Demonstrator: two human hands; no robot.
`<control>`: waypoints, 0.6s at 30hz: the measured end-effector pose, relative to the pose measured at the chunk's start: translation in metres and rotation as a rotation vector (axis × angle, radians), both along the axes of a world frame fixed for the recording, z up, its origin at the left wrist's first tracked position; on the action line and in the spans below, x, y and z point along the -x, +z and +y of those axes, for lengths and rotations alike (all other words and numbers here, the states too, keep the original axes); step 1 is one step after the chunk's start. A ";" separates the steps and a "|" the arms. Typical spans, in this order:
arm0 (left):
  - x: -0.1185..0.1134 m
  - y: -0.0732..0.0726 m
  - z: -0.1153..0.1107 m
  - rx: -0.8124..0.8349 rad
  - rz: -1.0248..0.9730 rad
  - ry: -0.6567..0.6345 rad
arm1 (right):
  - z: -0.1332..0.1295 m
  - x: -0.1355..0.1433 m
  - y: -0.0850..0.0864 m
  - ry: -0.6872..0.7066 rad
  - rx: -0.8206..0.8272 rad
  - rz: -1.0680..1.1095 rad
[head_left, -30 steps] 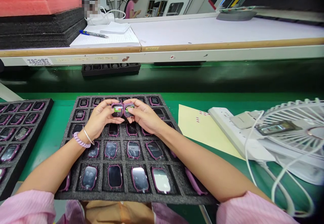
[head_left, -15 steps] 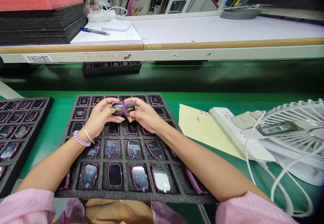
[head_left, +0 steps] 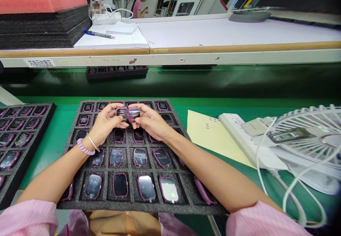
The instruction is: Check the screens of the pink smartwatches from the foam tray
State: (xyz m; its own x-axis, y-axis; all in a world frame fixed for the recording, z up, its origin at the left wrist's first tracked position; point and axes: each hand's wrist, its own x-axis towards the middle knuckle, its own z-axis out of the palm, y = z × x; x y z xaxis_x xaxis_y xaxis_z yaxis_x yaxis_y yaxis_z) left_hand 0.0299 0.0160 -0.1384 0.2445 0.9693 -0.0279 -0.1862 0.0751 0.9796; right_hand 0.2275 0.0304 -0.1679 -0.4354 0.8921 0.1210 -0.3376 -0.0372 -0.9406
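Note:
Two purple-framed watch faces are held side by side above the back half of a dark foam tray point(head_left: 106, 204). My left hand point(head_left: 108, 122) is closed on the left watch face point(head_left: 122, 113), its thumb at the lower edge of the lit screen. The right watch face point(head_left: 134, 114), also lit, is gripped between the fingers and thumb of my right hand point(head_left: 150, 121). Many more purple-framed watch faces, such as a dark one point(head_left: 120, 185), lie in the tray's compartments below and around my hands. Some compartments are hidden by my hands and forearms.
A second foam tray of watch faces point(head_left: 9, 159) is at the left. On the right are yellow paper point(head_left: 213, 140), a power strip point(head_left: 247, 147), cables and a white fan point(head_left: 319, 136). The shelf point(head_left: 226, 33) holds foam blocks point(head_left: 42, 26) and a notebook point(head_left: 125, 38).
The screens of both held watch faces show different content, and the right one has tilted slightly. Both hands stay in nearly the same place. The view has shifted a little.

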 end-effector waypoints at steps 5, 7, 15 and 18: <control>-0.002 0.003 0.002 -0.041 0.020 0.034 | 0.003 0.001 -0.001 -0.012 0.022 0.037; -0.002 0.017 -0.007 -0.092 -0.004 0.044 | 0.002 0.000 0.011 0.000 0.013 0.055; 0.013 0.109 -0.115 -0.477 -0.083 -0.481 | -0.112 -0.032 0.108 -0.066 -0.461 -0.219; 0.019 0.125 -0.135 -0.591 0.035 -0.580 | -0.154 -0.052 0.118 -0.141 -0.510 -0.511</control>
